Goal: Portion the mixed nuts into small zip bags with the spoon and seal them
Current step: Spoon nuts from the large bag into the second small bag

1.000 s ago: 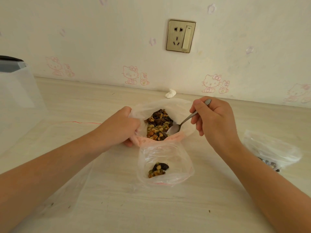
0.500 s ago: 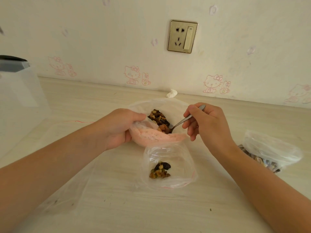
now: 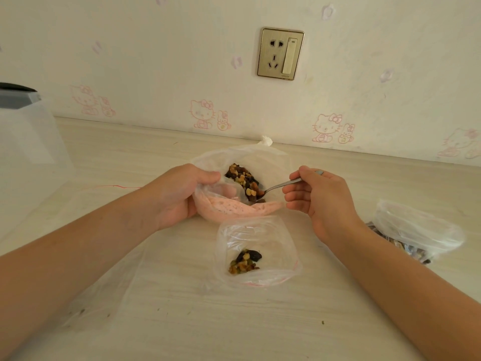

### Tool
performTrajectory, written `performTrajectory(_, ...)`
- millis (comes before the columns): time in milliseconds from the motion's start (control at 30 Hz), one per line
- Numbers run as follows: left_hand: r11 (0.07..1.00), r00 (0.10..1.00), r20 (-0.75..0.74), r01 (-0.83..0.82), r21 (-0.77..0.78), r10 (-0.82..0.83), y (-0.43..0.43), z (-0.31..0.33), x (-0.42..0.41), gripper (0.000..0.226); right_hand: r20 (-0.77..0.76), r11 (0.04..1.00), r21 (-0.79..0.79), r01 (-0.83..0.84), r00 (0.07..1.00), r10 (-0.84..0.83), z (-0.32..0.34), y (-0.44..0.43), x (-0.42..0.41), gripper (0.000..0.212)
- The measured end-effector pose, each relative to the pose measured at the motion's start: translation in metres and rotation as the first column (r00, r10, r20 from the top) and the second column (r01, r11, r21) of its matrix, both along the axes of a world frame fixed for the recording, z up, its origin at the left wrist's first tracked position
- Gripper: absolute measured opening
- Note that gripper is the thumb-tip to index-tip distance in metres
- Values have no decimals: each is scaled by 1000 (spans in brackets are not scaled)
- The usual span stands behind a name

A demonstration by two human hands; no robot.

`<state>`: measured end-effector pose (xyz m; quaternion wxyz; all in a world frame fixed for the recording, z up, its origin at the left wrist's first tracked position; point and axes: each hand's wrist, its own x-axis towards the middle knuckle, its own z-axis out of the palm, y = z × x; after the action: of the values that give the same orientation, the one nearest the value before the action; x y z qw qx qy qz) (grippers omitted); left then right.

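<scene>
Hands centre-frame: left hand (image 3: 177, 196) grips the limp-looking nut bag (image 3: 234, 211) by its rim; right hand (image 3: 320, 199) pinches the rigid spoon (image 3: 281, 185) by its handle.

The left hand (image 3: 179, 196) grips the big nut bag's (image 3: 234, 212) near-left rim; the right hand (image 3: 320, 199) dips the spoon (image 3: 279, 185) into the mixed nuts (image 3: 244, 182); a small zip bag (image 3: 256, 254) lies nearer.

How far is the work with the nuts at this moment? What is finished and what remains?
Done: the small zip bag on the table already holds a little pile of nuts; another bag with contents lies at the right, whether sealed I cannot tell. In hand: the left hand holds the big bag open while the right hand digs the spoon into it. Left: more scoops, then sealing.
</scene>
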<state>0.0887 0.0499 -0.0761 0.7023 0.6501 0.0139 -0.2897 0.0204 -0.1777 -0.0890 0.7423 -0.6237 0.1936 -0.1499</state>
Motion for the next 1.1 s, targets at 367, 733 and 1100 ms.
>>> performTrajectory(367, 910, 958, 284, -94, 404, -27, 14, -4, 4, 96, 39, 995, 99, 17, 999, -21, 0, -4, 1, 29)
performTrajectory(733, 883, 722, 691, -296, 364, -43, 62, -18, -52, 66, 43, 987, 158, -38, 999, 32, 6, 2, -4, 29)
performTrajectory(1100, 889, 767, 564, 20, 457, -306, 23, -21, -80, 53, 147, 974, 169, -149, 981, 125, 18, 13, -17, 36)
